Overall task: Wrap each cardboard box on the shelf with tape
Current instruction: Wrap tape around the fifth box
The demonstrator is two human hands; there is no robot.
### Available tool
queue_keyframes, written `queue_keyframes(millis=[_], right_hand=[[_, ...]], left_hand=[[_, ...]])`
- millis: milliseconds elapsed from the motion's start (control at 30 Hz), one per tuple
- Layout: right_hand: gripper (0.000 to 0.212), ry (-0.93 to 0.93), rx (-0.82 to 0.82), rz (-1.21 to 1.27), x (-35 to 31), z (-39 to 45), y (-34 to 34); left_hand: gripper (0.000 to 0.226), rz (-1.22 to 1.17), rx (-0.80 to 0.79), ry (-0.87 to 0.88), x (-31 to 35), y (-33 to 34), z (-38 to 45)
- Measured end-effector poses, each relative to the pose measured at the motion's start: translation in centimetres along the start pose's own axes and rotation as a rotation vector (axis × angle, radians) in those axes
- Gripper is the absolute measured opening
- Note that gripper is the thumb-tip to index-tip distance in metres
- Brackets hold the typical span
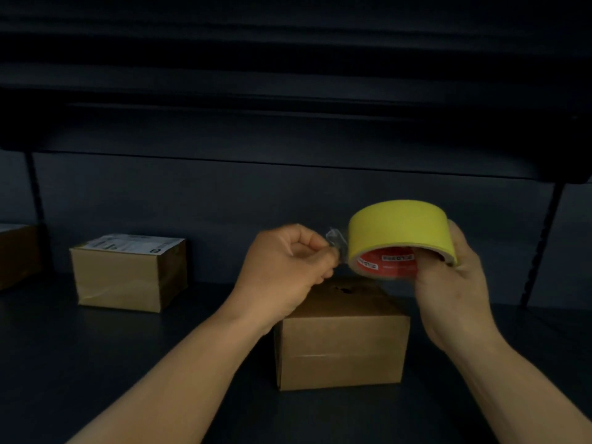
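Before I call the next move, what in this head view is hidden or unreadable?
- Near box: rear left of its top hidden by the left hand.
- Tape roll: red core print too small to read; its far side is covered by the right hand.
- Tape end: blurred, so its free length is unclear.
- Labelled box: label text too small.
- Far-left box: cut off by the frame edge.

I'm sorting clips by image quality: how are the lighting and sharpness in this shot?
Head view: dim overall, upper shelf nearly black; the yellow tape roll, both hands and the near cardboard box are best lit; edges look soft, the far box's label is unreadable; shelf lines bow from the wide lens.
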State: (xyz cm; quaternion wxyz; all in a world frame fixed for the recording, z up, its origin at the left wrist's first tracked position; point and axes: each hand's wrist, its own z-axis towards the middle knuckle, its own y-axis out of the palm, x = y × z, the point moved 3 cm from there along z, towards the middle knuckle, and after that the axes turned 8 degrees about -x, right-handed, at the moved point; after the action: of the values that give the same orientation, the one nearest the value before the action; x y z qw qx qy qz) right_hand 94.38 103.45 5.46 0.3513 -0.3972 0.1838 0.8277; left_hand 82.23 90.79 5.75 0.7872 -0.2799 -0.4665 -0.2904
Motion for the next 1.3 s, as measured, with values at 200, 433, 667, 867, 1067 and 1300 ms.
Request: queue_keyframes(millis=[200, 433, 667, 867, 1067, 1300], right_hand=[[0.038, -0.017, 0.01, -0.027, 0.1, -0.1, -0.1], [0.035, 0.026, 0.019, -0.027, 0.2, 0.0, -0.3], [0.019, 0.155, 0.246, 0.139, 0.8, 0.9, -2.3], [0.028, 0.091, 0.153, 0.045, 0.5, 0.5, -1.4], [0.035, 0.019, 0.051, -0.071, 0.1, 0.1, -0.5], [0.035, -0.013, 0.014, -0.095, 0.2, 0.1, -0.3]], left_hand=[[0.007, 0.159, 0.031, 0.044, 0.2, 0.1, -0.3], [0.012, 0.092, -0.07, -0.036, 0.4, 0.4, -0.5], [0.024, -0.335, -0.092, -0.225, 0.2, -0.8, 0.2], [0.017, -0.261, -0.132, -0.089, 0.6, -0.1, -0.1], [0.017, -0.161, -0.126, -0.011, 0.8, 0.4, 0.0], [0.013, -0.064, -0.058, 0.029, 0.3, -0.2, 0.1]])
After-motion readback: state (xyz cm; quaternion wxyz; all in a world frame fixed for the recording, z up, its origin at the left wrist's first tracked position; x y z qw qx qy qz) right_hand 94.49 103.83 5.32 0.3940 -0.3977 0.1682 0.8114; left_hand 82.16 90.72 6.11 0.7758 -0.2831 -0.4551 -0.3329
